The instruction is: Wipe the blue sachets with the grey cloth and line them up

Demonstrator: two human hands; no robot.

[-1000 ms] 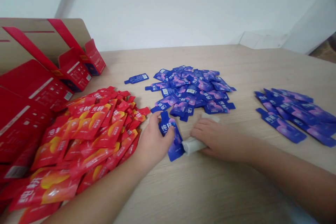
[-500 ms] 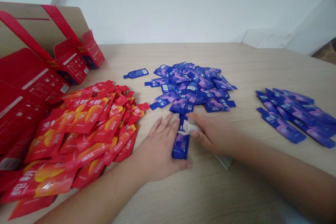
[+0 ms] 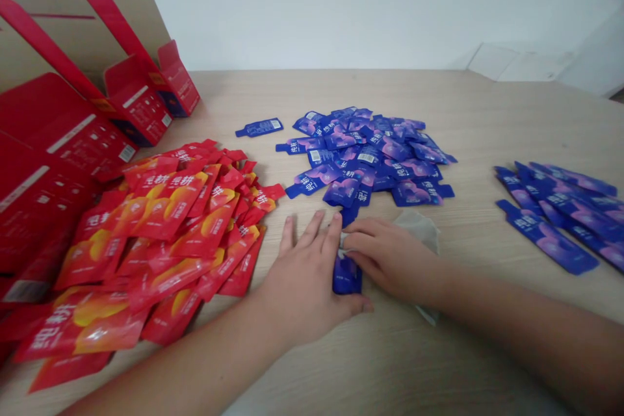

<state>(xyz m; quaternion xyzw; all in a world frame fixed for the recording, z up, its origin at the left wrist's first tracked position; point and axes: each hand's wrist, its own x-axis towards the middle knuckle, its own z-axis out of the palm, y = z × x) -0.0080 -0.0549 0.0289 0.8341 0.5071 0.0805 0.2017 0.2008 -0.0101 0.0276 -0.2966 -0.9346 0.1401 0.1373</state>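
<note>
One blue packet [image 3: 347, 276] lies flat on the table between my two hands, below the heap of blue packets [image 3: 365, 149]. My left hand [image 3: 309, 276], fingers spread, rests flat along its left side with the thumb by its lower end. Over the packet's middle, my right hand [image 3: 390, 253] presses down with bent fingers closed on a pale cloth [image 3: 420, 231]. Much of the cloth is hidden under the palm; its edges show above and below that hand.
Red packets [image 3: 170, 234] are heaped at the left, before red cardboard boxes [image 3: 58, 136]. A single blue packet [image 3: 259, 127] lies left of the blue heap. More blue packets [image 3: 550, 234] lie at the right. White boxes [image 3: 519, 64] stand at the back right.
My right hand has come down onto the packet, its fingers drawn together, and more cloth shows above it. My left hand stays beside the packet. The whole view has shifted slightly.
</note>
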